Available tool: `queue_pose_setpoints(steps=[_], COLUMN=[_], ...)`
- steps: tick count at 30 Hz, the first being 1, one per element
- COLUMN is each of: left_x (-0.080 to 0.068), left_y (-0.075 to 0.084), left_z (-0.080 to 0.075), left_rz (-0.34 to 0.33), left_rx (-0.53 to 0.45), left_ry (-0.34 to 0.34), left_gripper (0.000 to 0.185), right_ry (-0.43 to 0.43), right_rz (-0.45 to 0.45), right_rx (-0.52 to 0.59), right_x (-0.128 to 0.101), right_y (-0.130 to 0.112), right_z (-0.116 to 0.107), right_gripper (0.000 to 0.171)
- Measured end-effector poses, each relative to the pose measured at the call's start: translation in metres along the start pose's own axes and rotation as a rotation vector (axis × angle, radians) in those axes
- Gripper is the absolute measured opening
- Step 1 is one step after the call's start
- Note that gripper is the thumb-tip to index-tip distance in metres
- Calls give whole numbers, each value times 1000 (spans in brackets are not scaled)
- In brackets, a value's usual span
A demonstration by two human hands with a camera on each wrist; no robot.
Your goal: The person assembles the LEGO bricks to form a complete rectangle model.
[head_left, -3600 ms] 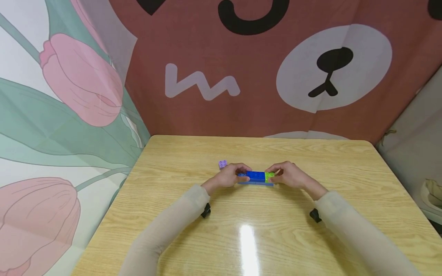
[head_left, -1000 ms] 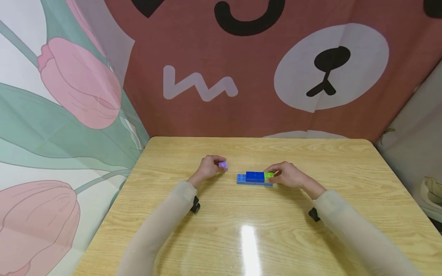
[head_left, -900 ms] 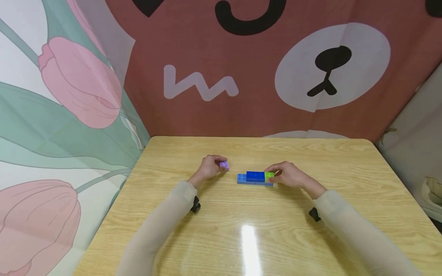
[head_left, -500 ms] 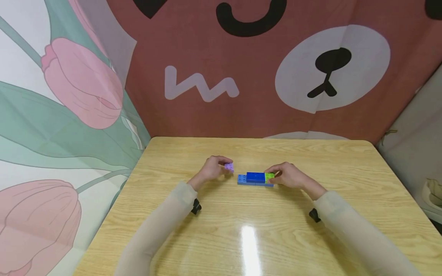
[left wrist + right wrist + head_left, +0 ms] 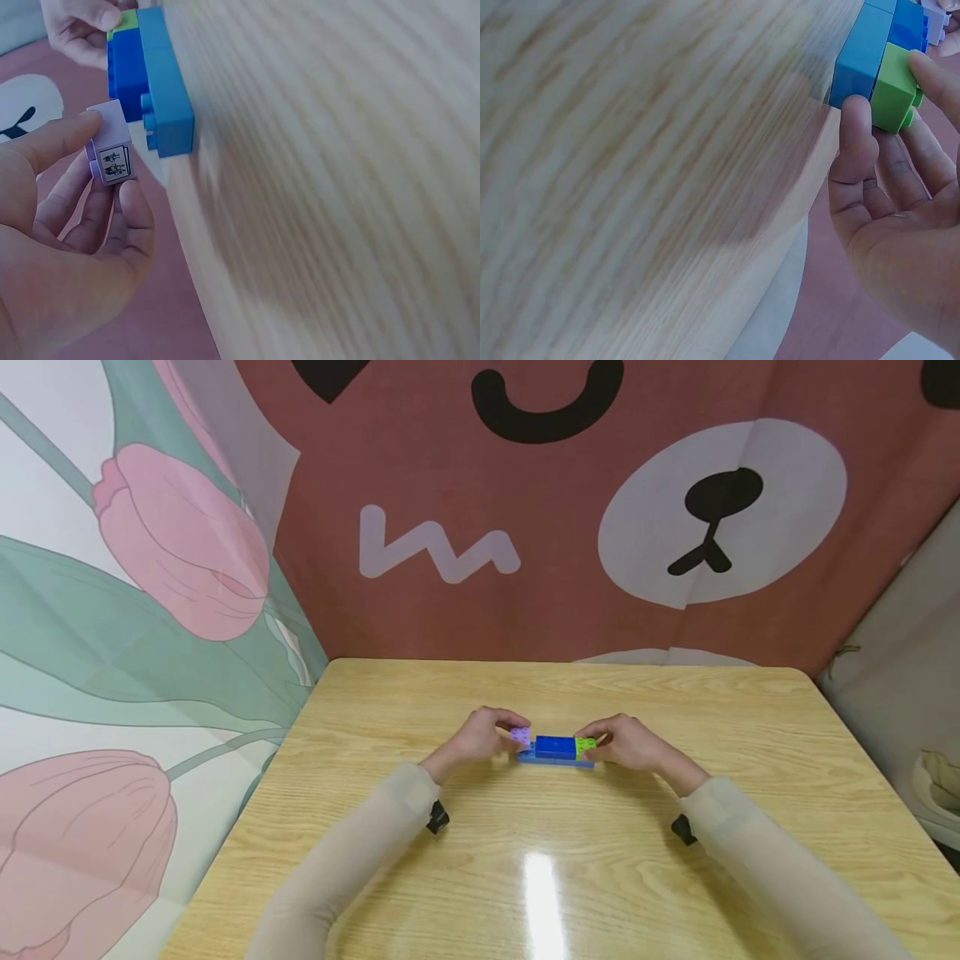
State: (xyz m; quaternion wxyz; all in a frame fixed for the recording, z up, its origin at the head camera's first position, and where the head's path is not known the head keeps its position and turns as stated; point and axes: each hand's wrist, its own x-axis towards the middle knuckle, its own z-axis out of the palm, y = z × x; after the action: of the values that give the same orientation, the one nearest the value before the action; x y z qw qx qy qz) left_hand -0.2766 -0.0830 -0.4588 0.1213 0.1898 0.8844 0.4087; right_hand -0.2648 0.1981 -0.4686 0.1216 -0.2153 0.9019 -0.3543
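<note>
My left hand (image 5: 480,735) pinches a small purple toy building brick (image 5: 111,142) between thumb and fingers; a printed picture shows on one of its sides. It is held just over the exposed studs at the left end of two light blue bricks (image 5: 166,82) laid end to end on the table. On top of these sit a dark blue brick (image 5: 555,747) in the middle and a lime green brick (image 5: 895,86) at the right end. My right hand (image 5: 630,742) grips the green brick, a finger also touching the light blue end below.
The wooden table (image 5: 615,877) bears the row of bricks toward its far side. Behind it hangs a reddish-brown cloth (image 5: 465,618) with a cartoon face, and a tulip-print cloth (image 5: 180,543) hangs at the left. Black wrist devices (image 5: 438,817) sit under both sleeves.
My left hand first let go of the row's left end, then took the purple brick from the table. It has carried it right, over the row. My right hand has stayed on the green brick.
</note>
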Motion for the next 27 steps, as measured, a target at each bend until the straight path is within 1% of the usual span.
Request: queue_pose_setpoints(steps=[4,9,15,27], left_x=[0,1,0,1], left_y=[2,1,0,-3], left_z=[6,10,11,12], left_rz=[11,14,2,10], left_rx=[-15,-6,2,4], left_ry=[-22,-16,-14,-19], left_gripper=[35,34,33,25], right_ry=[5,1,4,1], right_rz=[4,6,7,21], right_rx=[1,6,12,25], right_x=[1,1,1,1], right_y=[0,1,0,-1], right_z=[1,1,1,1], right_gripper=[33,32,33,33])
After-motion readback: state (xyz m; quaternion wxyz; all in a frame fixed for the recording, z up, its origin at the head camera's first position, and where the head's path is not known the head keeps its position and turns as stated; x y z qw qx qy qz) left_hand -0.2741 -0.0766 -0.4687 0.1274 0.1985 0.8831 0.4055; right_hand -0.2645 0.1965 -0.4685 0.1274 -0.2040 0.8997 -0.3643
